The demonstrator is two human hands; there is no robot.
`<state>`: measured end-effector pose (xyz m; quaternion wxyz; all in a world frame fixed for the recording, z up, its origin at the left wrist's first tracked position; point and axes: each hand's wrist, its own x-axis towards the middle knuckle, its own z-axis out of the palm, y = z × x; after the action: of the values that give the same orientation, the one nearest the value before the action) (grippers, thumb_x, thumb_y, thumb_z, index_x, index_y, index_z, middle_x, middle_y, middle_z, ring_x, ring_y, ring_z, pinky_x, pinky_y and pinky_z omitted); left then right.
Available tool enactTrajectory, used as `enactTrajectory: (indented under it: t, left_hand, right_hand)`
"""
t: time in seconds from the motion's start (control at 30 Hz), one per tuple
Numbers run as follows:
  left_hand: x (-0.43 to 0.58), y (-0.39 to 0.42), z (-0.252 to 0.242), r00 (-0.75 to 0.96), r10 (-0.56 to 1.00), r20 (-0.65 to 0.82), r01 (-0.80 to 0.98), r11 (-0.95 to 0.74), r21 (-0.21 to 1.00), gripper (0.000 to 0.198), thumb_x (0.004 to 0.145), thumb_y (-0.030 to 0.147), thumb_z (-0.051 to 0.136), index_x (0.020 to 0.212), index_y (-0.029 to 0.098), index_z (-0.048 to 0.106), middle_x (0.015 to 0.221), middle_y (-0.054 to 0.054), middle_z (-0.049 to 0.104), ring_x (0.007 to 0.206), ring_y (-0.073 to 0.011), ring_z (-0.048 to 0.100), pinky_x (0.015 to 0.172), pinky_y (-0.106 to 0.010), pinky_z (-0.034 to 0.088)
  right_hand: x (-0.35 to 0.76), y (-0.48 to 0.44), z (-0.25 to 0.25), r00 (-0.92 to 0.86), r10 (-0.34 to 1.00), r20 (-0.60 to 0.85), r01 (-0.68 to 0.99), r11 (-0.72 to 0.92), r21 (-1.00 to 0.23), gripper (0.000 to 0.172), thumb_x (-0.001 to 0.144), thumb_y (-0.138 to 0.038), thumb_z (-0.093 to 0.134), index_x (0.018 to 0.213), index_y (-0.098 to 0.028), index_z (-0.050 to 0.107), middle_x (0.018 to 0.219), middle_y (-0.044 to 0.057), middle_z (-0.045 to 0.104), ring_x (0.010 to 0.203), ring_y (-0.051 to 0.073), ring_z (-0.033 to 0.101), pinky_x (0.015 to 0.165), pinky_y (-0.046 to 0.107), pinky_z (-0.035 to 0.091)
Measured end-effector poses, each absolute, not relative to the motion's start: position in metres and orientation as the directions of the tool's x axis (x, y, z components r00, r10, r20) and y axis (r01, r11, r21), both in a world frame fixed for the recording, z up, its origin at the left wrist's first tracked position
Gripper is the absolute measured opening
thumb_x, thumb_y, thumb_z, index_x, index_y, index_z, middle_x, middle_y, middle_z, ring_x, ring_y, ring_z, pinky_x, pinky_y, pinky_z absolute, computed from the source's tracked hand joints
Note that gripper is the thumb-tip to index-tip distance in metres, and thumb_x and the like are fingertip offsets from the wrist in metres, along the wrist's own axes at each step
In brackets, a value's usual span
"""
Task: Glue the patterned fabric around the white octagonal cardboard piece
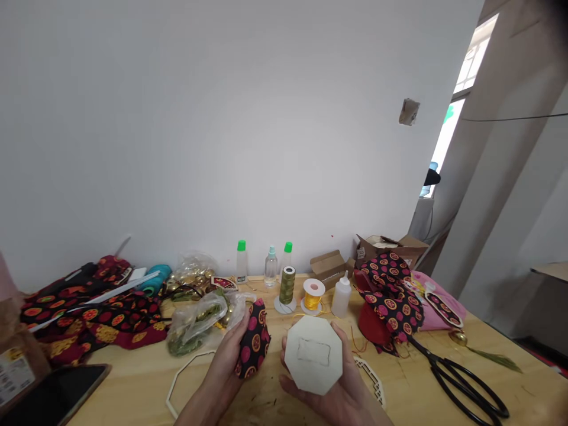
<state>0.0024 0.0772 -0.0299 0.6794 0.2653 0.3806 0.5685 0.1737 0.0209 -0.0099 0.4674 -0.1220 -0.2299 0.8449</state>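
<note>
Our left hand (224,364) | left fingers (243,337) clamped on patterned fabric piece (254,340) | right hand (331,395) | right fingers (345,355) clamped on white octagonal board (313,355) | both held over bench (399,378) front edge, mid-width

Light wood table (133,378): red-black patterned fabric (93,316), green thread spool (287,285), gold thread spool (313,296), white squeeze bottle (341,299), black scissors (461,378).

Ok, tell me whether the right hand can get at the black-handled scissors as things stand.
Probably yes: the right hand must set down the white octagonal board. The black-handled scissors lie on the tabletop to its right, their handles uncovered, a white lattice piece between.
</note>
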Motion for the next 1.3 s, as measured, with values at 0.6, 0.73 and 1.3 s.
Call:
enactTrajectory:
  t: [0.6,0.73,1.3]
  left_hand:
    - [0.002,0.076,-0.028,0.048,0.983,-0.178,-0.587,0.172,0.791,0.02,0.08,0.021,0.052,0.097,0.016,0.06,0.08,-0.004,0.067,0.06,-0.0125,0.062,0.056,-0.023,0.051]
    - [0.002,0.076,-0.029,0.062,0.976,-0.21,-0.569,0.208,0.795,0.019,0.08,0.022,0.051,0.094,0.016,0.062,0.075,-0.004,0.067,0.059,-0.0133,0.061,0.054,-0.024,0.051]
    - [0.002,0.075,-0.026,0.087,0.97,-0.226,-0.628,0.229,0.744,0.018,0.08,0.021,0.052,0.094,0.016,0.061,0.07,-0.003,0.065,0.054,-0.0125,0.06,0.05,-0.023,0.051]
  right_hand:
    - [0.169,0.008,-0.009,-0.569,0.821,0.043,-0.734,-0.484,-0.476,0.054,0.07,-0.063,0.038,0.094,-0.018,0.056,0.098,0.005,0.062,0.091,0.017,0.055,0.074,0.029,0.041]
    - [0.17,0.008,-0.01,-0.577,0.817,-0.005,-0.736,-0.523,-0.431,0.051,0.071,-0.062,0.038,0.093,-0.019,0.055,0.094,0.004,0.062,0.083,0.014,0.056,0.068,0.024,0.041]
    - [0.179,-0.001,-0.025,-0.445,0.893,-0.066,-0.747,-0.411,-0.523,0.052,0.07,-0.041,0.056,0.114,-0.016,0.046,0.115,0.015,0.055,0.106,0.024,0.051,0.087,0.042,0.035]
